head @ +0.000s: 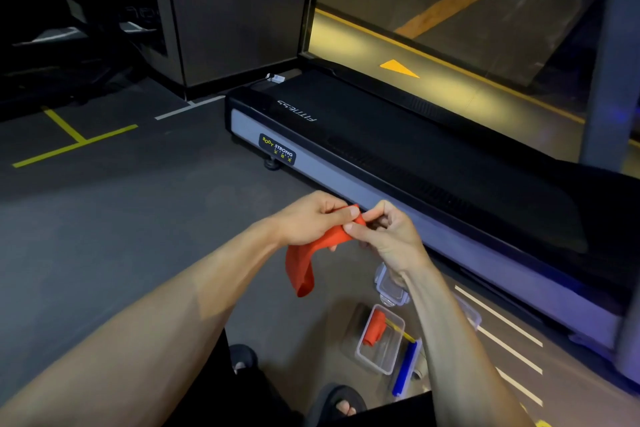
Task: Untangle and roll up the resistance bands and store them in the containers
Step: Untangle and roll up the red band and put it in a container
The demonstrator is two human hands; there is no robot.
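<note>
A red resistance band point(304, 262) hangs in the air in front of me, its loose end drooping down. My left hand point(311, 220) grips its upper part with curled fingers. My right hand point(384, 234) pinches the same top end between thumb and fingertips, right beside the left. On the floor below stands a clear plastic container point(381, 354) with a rolled red band point(375, 328) inside. A blue band point(406, 369) and a thin yellow band point(398, 329) lie along its right side. A second clear container point(389, 291) is partly hidden behind my right forearm.
A black treadmill point(415, 156) with a grey side rail runs along the right, close behind my hands. Yellow and white lines mark the dark floor. My sandalled feet point(341, 402) are at the bottom edge. Another clear lid or box point(471, 315) lies to the right of my arm.
</note>
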